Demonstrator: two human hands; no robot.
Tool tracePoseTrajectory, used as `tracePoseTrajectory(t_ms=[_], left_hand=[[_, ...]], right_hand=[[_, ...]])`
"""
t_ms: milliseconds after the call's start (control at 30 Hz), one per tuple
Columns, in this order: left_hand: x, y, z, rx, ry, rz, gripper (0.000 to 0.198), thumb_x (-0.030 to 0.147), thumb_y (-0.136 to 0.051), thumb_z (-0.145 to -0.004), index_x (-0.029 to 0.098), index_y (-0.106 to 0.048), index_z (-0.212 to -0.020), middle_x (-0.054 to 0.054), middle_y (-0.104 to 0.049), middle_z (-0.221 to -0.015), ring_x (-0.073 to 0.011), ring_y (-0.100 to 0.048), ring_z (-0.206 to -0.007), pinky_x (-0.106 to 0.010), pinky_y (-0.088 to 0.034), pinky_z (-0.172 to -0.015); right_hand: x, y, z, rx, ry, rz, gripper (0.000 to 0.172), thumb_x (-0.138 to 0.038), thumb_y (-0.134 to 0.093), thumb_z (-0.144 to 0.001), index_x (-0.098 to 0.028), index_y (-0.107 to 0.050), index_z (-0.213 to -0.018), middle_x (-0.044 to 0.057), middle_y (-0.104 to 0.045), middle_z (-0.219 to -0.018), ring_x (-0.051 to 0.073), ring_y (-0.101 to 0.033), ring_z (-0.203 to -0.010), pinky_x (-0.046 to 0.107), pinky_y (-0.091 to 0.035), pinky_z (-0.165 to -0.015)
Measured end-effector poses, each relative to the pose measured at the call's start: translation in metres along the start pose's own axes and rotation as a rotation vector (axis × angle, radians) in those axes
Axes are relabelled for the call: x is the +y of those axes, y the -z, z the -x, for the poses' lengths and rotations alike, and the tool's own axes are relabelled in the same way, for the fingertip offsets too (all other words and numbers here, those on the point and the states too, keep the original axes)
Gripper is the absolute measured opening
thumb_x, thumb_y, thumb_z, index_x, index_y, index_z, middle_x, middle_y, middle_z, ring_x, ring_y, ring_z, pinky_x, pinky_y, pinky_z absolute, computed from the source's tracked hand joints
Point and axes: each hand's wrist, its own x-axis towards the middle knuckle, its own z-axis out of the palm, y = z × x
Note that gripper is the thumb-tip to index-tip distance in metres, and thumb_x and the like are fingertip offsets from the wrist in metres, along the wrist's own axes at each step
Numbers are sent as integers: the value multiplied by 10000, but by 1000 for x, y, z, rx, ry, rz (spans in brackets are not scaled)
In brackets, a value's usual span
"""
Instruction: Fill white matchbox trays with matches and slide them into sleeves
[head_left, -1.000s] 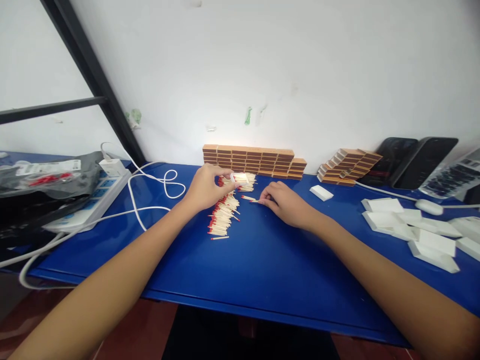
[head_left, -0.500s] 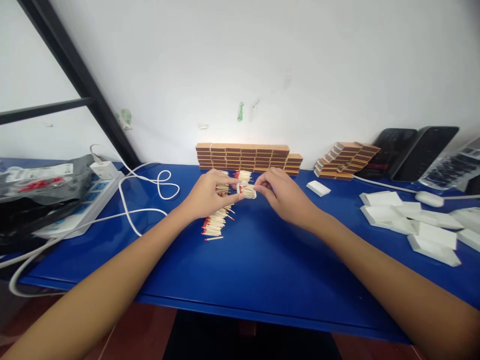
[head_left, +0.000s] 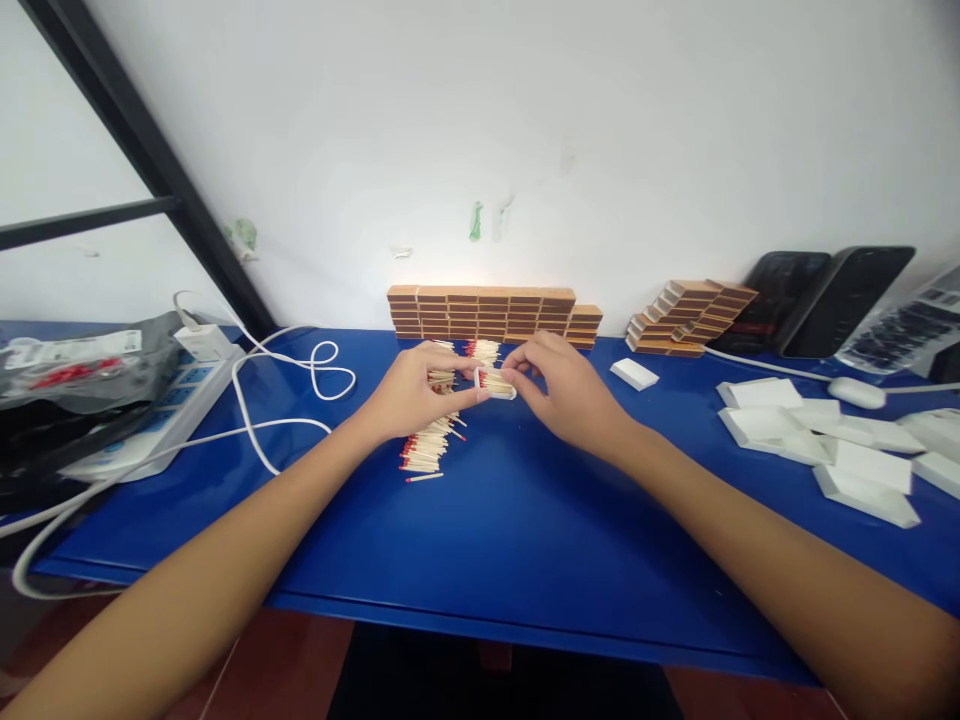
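My left hand [head_left: 420,390] grips a small white matchbox tray [head_left: 501,395] by its left end, between thumb and fingers. Red-tipped matches [head_left: 491,382] lie inside it with their heads to the left. At the right end of the tray, the fingers of my right hand [head_left: 559,385] are pinched together over the matches' tail ends. Below and behind my left hand spreads a pile of loose matches [head_left: 426,447], partly hidden by that hand. Another bunch of matches [head_left: 484,350] sits just behind the tray. One single match [head_left: 424,478] lies apart at the front.
Stacked matchboxes [head_left: 480,312] line the wall, and a second, slanted stack [head_left: 686,318] stands to the right. Several white trays [head_left: 780,425] are heaped at the right, with one lone tray [head_left: 634,374] nearer. A power strip [head_left: 161,415] and white cables [head_left: 244,400] occupy the left.
My right fingers have moved slightly left and further over the tray's right end. The matches now lie straighter in the tray. My left hand keeps its hold.
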Motion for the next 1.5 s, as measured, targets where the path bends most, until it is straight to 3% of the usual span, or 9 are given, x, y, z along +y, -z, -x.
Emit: tracePoseTrajectory(t_ms=[267, 600, 1000, 1267, 1500], left_hand=[[-7, 6, -4, 87, 65, -122, 273, 482, -845, -861, 266, -849, -1027, -34, -804, -1012, -256, -711, -956, -399, -523, -897], [-14, 12, -4, 144, 89, -191, 324, 513, -825, -865, 267, -837, -1076, -58, -799, -1056, -271, -725, -971, -417, -555, -900], [-15, 12, -5, 134, 74, -221, 356, 555, -794, -886, 255, -836, -1074, -62, -800, -1037, -276, -711, -969, -429, -534, -904], [-14, 11, -5, 83, 11, -254, 275, 515, -800, -881, 247, -829, -932, -43, -796, -959, -255, -711, -902, -379, -532, -850], [-3, 4, -1, -9, 4, -104, 302, 501, -844, -854, 281, -835, -1061, -37, -801, -1030, -249, -685, -974, -377, -524, -868]], right_hand=[[1, 0, 0, 52, -53, 3, 100, -213, -556, -1009, -207, -644, -962, 80, -635, -939, 238, -607, -875, 383, -465, -771], [15, -24, 1, -244, -141, -19, 56, -233, -688, -953, -210, -692, -902, 76, -661, -946, 260, -599, -957, 401, -484, -854], [17, -22, 0, -328, -90, 66, 120, -232, -627, -1005, -203, -662, -894, 98, -673, -954, 267, -591, -938, 396, -475, -820], [20, 2, -5, -129, -36, 47, 101, -227, -593, -1013, -218, -620, -916, 94, -651, -953, 277, -599, -950, 396, -458, -812], [10, -3, -4, -61, -16, 45, 74, -214, -576, -1016, -222, -613, -952, 95, -632, -987, 274, -577, -950, 400, -453, -814]])
